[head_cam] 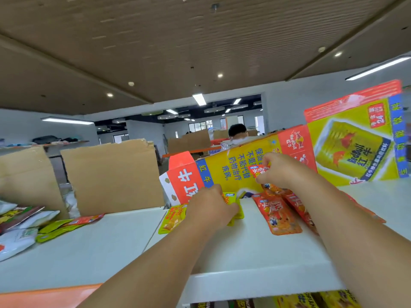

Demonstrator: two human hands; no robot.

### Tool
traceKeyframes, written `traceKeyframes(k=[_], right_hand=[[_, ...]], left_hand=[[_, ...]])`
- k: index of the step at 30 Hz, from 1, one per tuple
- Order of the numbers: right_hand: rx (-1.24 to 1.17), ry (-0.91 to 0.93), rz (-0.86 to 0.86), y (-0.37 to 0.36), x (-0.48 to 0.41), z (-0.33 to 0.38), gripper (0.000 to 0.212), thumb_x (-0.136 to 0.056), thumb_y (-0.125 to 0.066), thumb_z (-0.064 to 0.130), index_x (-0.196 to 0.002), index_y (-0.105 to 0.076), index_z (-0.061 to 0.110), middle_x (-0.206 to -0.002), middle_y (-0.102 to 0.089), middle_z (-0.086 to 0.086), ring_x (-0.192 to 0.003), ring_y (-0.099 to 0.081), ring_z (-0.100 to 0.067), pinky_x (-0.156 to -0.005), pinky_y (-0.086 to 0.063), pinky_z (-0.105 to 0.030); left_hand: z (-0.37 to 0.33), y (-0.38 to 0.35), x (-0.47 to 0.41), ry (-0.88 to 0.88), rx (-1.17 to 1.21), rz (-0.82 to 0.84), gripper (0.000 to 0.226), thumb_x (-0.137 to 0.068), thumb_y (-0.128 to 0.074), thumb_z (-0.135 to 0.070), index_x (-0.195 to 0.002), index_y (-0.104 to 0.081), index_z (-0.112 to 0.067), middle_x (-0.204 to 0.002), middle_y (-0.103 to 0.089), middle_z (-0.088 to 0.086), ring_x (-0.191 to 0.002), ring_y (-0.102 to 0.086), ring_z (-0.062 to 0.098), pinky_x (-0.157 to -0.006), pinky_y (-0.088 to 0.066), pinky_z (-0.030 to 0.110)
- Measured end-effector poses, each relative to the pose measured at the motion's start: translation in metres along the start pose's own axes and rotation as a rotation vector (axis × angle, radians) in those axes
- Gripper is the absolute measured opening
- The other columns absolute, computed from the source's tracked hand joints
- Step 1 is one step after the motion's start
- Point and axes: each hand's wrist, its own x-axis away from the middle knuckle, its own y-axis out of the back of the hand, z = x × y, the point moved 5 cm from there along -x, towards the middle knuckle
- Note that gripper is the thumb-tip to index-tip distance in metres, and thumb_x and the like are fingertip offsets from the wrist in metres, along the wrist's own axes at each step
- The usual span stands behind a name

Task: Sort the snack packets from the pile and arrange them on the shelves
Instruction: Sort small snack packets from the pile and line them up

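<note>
On the white top shelf [249, 258] my left hand [210, 207] grips several small yellow snack packets [233, 200] that stand against a flattened yellow and red carton [235, 167]. One more yellow packet [172, 220] lies flat just left of that hand. My right hand [281, 172] pinches a small red snack packet [259, 171] held up in front of the carton. Below it, red packets [277, 215] lie overlapping on the shelf, partly hidden by my right forearm.
At the left edge lies a pile of mixed packets [20, 227], white, green and red. Brown cardboard panels [113, 176] stand behind the shelf. A second yellow carton [355, 141] leans at the right. More packets [311, 300] show on the shelf below. A person [238, 132] sits far behind.
</note>
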Motion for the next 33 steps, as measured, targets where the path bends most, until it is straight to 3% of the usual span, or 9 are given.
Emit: traceKeyframes(k=[5,8,15,33], right_hand=[[0.068,0.017,0.019,0.002,-0.018,-0.004,0.046,-0.084,-0.072,0.036,-0.120,-0.050,0.020,-0.088,-0.052,0.002,-0.074,-0.053,-0.016,-0.058,-0.040,-0.030],[0.087,0.030,0.025,0.001,-0.028,-0.001,0.044,-0.084,-0.072,0.036,-0.118,-0.051,0.018,-0.091,-0.053,0.001,-0.079,-0.054,-0.020,-0.060,-0.040,-0.031],[0.050,0.018,0.045,-0.014,-0.035,-0.015,0.034,-0.081,-0.071,0.032,-0.107,-0.053,0.018,-0.094,-0.057,-0.004,-0.071,-0.049,-0.018,-0.062,-0.039,-0.031],[0.062,0.010,0.091,-0.023,-0.028,-0.023,0.040,-0.082,-0.072,0.036,-0.112,-0.053,0.019,-0.097,-0.055,-0.002,-0.074,-0.051,-0.017,-0.062,-0.040,-0.032]], left_hand=[[-0.015,-0.014,-0.021,-0.013,-0.123,0.029,0.053,-0.086,-0.055,-0.059,-0.125,-0.055,-0.024,-0.118,-0.057,0.008,-0.107,-0.060,0.032,-0.085,-0.049,0.039],[-0.023,-0.019,-0.030,-0.021,-0.147,0.040,0.055,-0.088,-0.053,-0.059,-0.131,-0.053,-0.024,-0.122,-0.056,0.008,-0.111,-0.060,0.032,-0.087,-0.048,0.039],[-0.030,-0.036,-0.035,-0.094,-0.320,0.054,0.045,-0.092,-0.046,-0.060,-0.118,-0.057,-0.024,-0.116,-0.058,0.005,-0.107,-0.060,0.029,-0.076,-0.040,0.038],[-0.026,-0.046,-0.033,-0.095,-0.364,0.052,0.046,-0.090,-0.043,-0.063,-0.108,-0.062,-0.025,-0.109,-0.063,0.004,-0.101,-0.062,0.027,-0.077,-0.045,0.037]])
